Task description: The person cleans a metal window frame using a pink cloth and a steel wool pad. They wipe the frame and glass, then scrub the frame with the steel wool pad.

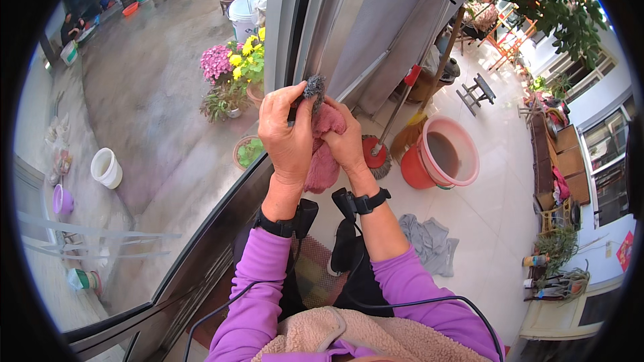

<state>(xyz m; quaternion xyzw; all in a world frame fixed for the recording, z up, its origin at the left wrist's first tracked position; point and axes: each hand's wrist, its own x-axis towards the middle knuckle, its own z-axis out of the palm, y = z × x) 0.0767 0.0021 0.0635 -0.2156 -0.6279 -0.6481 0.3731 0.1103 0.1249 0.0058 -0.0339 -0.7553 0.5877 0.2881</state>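
My left hand (286,133) pinches a dark grey fuzzy wad (315,88), which looks like steel wool, between thumb and fingers. It is beside the metal frame (284,25) of a glass door; whether the wad touches the frame I cannot tell. Close against it, my right hand (347,136) grips a bunched pink plush cloth (322,173) that hangs down below the fingers. Part of the cloth is hidden behind my left hand. Both wrists carry black straps with small devices and cables.
Right of my hands stand a round-headed mop (376,153), a broom (405,138) and a red bucket (420,163) with a pink basin of murky water (465,156). A grey cloth (427,244) lies on the tiles. Through the glass (166,161), flowerpots, buckets and a seated person appear.
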